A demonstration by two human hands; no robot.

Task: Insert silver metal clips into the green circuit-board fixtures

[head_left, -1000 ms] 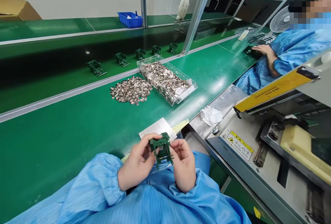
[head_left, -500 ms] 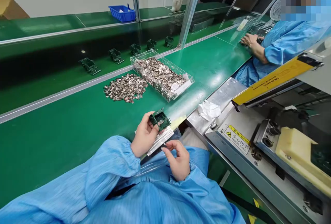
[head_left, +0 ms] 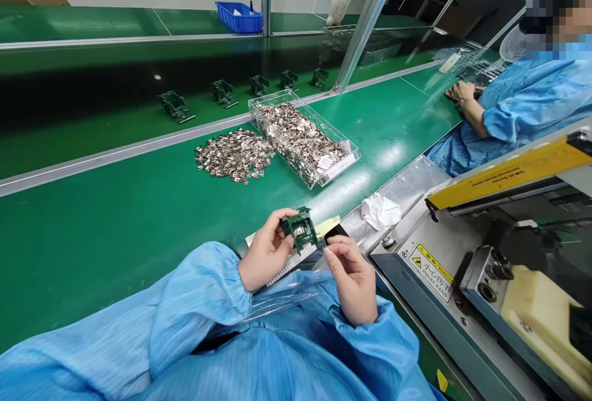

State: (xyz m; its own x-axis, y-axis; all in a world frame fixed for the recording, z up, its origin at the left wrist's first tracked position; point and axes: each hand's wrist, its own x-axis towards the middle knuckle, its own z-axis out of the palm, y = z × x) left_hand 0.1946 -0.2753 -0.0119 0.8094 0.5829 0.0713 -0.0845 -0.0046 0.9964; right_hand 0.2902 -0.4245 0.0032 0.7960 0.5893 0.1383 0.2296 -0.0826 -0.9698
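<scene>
My left hand [head_left: 267, 253] grips a dark green plastic frame [head_left: 300, 229] between thumb and fingers, above the table's near edge. Below it lies a white ribbed strip [head_left: 285, 267], partly covered by that hand and the frame. Just right of the frame, my right hand [head_left: 354, 277] is closed in a pinch of thumb and forefinger; whatever is between the fingertips is too small to make out. Beyond the hands, a loose pile of small metal pieces [head_left: 235, 155] lies on the green table, beside a clear tray [head_left: 337, 168] full of similar pieces.
Several green frames [head_left: 174, 107] stand on the belt behind a metal rail. A blue bin [head_left: 238, 17] is farther back. At the right are a machine with a yellow bar [head_left: 513, 173], a crumpled white cloth [head_left: 380, 211] and another person's hands [head_left: 462, 92].
The view has shifted. My left hand has tilted the green frame more upright. My right hand has risen from the white strip to the right side of the frame.
</scene>
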